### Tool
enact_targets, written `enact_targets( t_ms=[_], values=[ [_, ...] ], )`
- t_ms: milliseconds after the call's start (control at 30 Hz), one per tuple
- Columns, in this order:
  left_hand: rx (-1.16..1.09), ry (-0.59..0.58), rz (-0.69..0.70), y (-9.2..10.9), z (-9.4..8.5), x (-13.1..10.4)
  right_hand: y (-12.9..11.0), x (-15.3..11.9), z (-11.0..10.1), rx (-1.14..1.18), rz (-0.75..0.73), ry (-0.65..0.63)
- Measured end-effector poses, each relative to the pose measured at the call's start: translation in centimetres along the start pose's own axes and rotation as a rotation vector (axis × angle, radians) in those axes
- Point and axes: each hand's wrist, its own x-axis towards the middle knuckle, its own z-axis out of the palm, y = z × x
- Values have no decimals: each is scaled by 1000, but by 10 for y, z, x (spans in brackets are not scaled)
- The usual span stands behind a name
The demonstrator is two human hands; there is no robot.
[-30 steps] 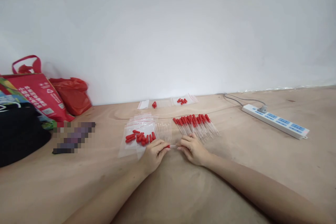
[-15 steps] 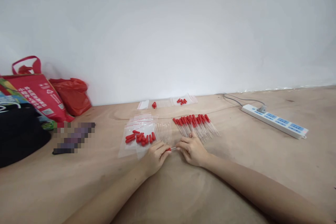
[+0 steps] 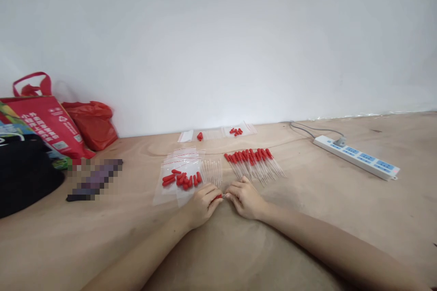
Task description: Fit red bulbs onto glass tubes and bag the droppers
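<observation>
My left hand (image 3: pixel 202 204) is closed on a red rubber dropper bulb (image 3: pixel 219 197). Facing it, my right hand (image 3: pixel 246 198) pinches a thin glass dropper tube (image 3: pixel 224 196), whose end meets the bulb's mouth; most of the tube is hidden by the fingers. Beyond my left hand, loose red bulbs (image 3: pixel 185 180) lie on clear zip bags (image 3: pixel 167 193). Bare glass tubes (image 3: pixel 212 172) lie side by side next to them. Past my right hand is a row of droppers (image 3: pixel 254 163) with red bulbs on their tubes.
More bulbs (image 3: pixel 236 132) and zip bags (image 3: pixel 186 136) lie near the wall. A white power strip (image 3: pixel 357 157) with a grey cable is at the right. A red bag (image 3: pixel 51 122), a red plastic bag (image 3: pixel 92 122), a black hat (image 3: pixel 27 177) and a blurred-out dark object (image 3: pixel 97 179) occupy the left.
My right hand has moved slightly left and nearer to me, so less of the glass tube shows between my hands. The left hand stays nearly in place.
</observation>
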Motion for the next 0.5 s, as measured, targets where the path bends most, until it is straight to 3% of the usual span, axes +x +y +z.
enact_targets(
  t_ms=[133, 233, 367, 500],
  values=[
    [50, 23, -25, -5, -3, 0, -7, 3, -9, -91, 21, -45],
    [126, 140, -66, -10, -8, -1, -10, 9, -21, -160, 66, -88],
    [281, 301, -212, -20, -16, -6, -1, 26, -32, -138, 357, -57],
    [355, 309, -341, -25, -18, -10, 20, 45, -30, -201, 642, 12]
  ],
)
